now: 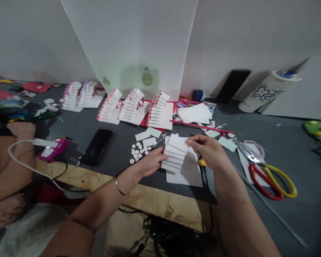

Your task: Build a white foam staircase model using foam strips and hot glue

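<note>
My left hand [153, 160], with a silver bracelet at the wrist, grips the left edge of a white stepped foam piece [175, 151]. My right hand [207, 150] pinches that piece at its upper right corner between thumb and fingers. Grey lines cross the piece, one below each step. Under it lies a flat white foam board [187, 178]. A pile of small white discs [137, 151] is just left of my left hand, with small pale cards [153, 132] behind it. A yellow cable plug [202, 162] shows beneath my right hand.
Finished-looking stepped models [156, 112] with red dots line the back. Scissors [267, 171] and a metal ruler [275, 210] lie right. A tilted cup [269, 91] and a phone [232, 85] lean behind. Left are another phone [97, 147], a purple device [55, 149] and another person's arm [10, 164].
</note>
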`<state>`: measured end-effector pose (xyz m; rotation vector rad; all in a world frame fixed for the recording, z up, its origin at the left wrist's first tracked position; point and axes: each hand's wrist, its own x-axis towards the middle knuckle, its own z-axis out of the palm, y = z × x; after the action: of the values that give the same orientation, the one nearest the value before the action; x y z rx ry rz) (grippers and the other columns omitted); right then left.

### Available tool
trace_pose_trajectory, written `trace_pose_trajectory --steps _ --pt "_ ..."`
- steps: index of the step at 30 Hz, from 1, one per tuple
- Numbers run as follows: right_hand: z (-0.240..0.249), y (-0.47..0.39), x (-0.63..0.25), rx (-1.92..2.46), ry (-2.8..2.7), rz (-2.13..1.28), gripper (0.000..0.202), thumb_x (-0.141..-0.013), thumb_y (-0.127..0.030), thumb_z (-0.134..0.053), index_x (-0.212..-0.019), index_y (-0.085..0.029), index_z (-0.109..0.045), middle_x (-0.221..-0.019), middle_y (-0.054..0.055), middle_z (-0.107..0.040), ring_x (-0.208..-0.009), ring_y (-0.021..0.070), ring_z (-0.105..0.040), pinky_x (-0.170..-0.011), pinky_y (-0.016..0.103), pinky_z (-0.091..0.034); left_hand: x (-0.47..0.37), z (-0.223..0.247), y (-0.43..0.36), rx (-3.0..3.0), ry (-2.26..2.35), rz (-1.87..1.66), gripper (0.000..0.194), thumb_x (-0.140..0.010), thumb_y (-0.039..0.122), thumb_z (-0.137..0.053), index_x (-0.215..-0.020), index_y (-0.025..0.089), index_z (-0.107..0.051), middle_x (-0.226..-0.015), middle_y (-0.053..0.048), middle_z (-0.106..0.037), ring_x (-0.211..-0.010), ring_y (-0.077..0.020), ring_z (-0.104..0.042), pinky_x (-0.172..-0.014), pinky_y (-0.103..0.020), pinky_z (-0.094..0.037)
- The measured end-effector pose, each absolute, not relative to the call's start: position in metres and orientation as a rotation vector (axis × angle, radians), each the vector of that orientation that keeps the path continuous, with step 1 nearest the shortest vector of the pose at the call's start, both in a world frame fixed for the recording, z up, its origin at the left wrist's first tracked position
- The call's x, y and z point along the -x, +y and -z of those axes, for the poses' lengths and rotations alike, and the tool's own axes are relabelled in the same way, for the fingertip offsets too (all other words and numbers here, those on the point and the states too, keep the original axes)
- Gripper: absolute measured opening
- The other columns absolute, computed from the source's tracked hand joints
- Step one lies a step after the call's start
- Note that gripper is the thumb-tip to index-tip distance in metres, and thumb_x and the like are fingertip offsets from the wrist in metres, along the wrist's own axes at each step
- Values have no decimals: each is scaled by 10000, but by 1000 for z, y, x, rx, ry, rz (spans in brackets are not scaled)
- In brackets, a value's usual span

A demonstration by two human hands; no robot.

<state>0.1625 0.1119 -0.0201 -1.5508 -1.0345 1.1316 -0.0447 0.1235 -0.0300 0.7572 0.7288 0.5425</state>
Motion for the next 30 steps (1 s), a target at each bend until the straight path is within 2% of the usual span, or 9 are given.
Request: trace_pose_trajectory --steps 17,24,30 --pt "18 111 -162 1542 -992 -1167 441 -533 -560 -797 -707 -171 -683 -537 -40 -509 -499 80 -355 -465 247 -251 45 32 124 -746 733 -537 393 -692 125 -653 -1083 172 -647 -1092 -83 -692 -945 -206 -639 -808 -319 -485" --pt "20 111 -163 1543 -1027 -1157 441 -554 -575 -782 -719 -178 -687 -557 -32 -526 -512 90 -377 -476 253 -277 45 32 124 -749 739 -537 377 -694 139 -667 -1069 172 -652 -1083 -86 -701 -948 -204 -642 -821 -313 -486" --pt "18 111 -161 1542 -1019 -1159 459 -523 -598 -784 -699 -188 -675 -560 -29 -525 -507 91 -371 -473 257 -282 45 32 124 -755 731 -544 373 -702 142 -667 -1073 176 -653 -1078 -86 -703 -941 -203 -642 -812 -309 -487"
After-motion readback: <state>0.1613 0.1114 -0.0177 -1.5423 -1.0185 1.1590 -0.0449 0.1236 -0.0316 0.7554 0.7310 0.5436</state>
